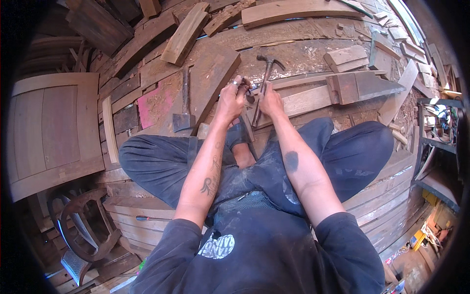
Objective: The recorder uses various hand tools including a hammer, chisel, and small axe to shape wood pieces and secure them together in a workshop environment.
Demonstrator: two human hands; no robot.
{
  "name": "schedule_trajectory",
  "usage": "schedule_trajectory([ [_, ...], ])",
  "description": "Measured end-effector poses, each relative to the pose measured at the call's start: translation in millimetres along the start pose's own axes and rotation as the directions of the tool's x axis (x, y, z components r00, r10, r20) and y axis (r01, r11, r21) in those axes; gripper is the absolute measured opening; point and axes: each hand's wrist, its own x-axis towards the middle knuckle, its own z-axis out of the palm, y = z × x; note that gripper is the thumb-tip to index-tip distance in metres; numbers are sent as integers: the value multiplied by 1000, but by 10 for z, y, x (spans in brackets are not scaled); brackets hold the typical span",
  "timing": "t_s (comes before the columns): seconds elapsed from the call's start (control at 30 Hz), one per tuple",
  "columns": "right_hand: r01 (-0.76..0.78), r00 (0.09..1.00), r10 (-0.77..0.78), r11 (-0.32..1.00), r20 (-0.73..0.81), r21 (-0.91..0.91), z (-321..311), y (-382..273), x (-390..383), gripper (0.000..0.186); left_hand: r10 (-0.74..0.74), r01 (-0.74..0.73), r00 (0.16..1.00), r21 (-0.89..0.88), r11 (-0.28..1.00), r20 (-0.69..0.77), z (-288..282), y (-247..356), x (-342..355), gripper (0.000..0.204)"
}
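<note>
My right hand [270, 101] is wrapped round the wooden handle of a claw hammer [268, 72]. The hammer's metal head points away from me, and the handle's end sticks out below my fist. Close on its left, my left hand [231, 101], with a ring on one finger, is closed in a pinch. Some small dark and shiny pieces show at its fingertips, too small to name. Both hands are above my crossed legs. To the left of my left hand, a hatchet [184, 122] with a wooden handle lies beside a wide, thick board [213, 73].
Wood offcuts [185, 35] and a curved beam [303, 12] lie across the far side. A jointed timber piece [360, 88] is at right. A panelled wooden door [56, 127] stands at left, above a curved wooden frame [93, 230]. A screwdriver [152, 218] lies near my left side.
</note>
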Motion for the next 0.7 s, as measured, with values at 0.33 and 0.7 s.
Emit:
schedule_trajectory([
  [0.33,-199,980,155,811,127,551,-241,65,282,34,8,-8,1000,-5,1000,13,-11,-51,-75,13],
  [0.7,504,864,-458,771,-209,390,-2256,-443,-1290,46,-47,44,998,-66,997,-48,-50,-50,-140,15],
])
